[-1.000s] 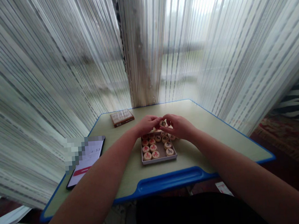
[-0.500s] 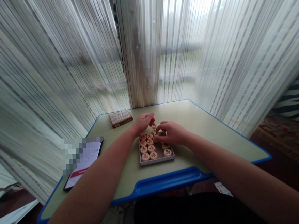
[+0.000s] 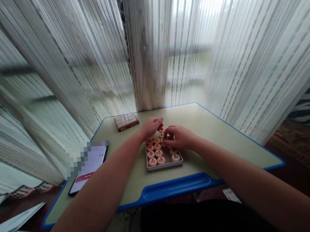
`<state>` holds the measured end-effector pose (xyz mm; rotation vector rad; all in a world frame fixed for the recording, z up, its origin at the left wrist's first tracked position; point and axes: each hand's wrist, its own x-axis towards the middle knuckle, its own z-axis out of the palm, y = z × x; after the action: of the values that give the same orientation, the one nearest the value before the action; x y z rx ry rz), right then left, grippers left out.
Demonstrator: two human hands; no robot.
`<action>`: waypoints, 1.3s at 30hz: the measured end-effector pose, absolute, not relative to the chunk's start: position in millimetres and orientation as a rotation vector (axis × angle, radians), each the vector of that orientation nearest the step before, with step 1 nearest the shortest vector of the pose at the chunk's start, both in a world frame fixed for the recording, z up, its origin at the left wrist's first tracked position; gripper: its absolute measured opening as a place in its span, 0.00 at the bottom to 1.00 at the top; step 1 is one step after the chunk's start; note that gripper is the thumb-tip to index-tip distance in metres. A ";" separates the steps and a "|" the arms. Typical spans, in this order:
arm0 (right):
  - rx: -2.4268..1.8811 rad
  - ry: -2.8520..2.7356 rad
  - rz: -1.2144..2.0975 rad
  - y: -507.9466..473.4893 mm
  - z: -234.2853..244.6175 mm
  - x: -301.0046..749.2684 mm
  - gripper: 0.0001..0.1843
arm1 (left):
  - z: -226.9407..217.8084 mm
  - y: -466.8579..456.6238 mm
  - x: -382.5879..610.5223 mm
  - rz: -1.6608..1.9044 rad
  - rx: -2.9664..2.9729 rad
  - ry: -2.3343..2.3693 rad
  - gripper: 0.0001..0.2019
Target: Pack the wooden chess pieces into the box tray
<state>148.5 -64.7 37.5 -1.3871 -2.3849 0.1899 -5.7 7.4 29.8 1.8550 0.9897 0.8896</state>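
Note:
A shallow white box [image 3: 165, 166] lies in the middle of the small table and holds several round wooden chess pieces [image 3: 156, 154] marked in red and black. My right hand [image 3: 180, 137] rests over the box's far right part, fingers curled down onto the pieces there. My left hand [image 3: 150, 126] hovers just beyond the box's far left corner, fingers pinched together; what they hold, if anything, is too small to make out.
The table [image 3: 211, 133] is pale with a blue rim and a blue groove [image 3: 176, 188] at the near edge. A phone [image 3: 87, 167] lies at the left, a small brown box [image 3: 126, 121] at the far left. Striped sheer curtains [image 3: 150, 49] hang right behind the table.
A second ago both hands were joined above the box around a black-marked piece. The right hand has since dropped onto the pieces in the box, and the left has drawn back slightly.

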 end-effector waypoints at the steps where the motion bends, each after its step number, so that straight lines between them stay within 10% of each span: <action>1: -1.380 -2.385 0.195 -65.0 37.9 148.2 0.13 | 29.7 7.7 -6.1 0.890 1.861 0.989 0.19; 39: -0.831 -2.488 0.252 -69.3 39.5 144.5 0.15 | 29.9 3.0 -8.0 0.824 1.907 0.993 0.17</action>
<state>144.5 -69.3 39.5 -0.8307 -2.4884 0.2520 -8.0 3.0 29.9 1.9066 0.9926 0.8244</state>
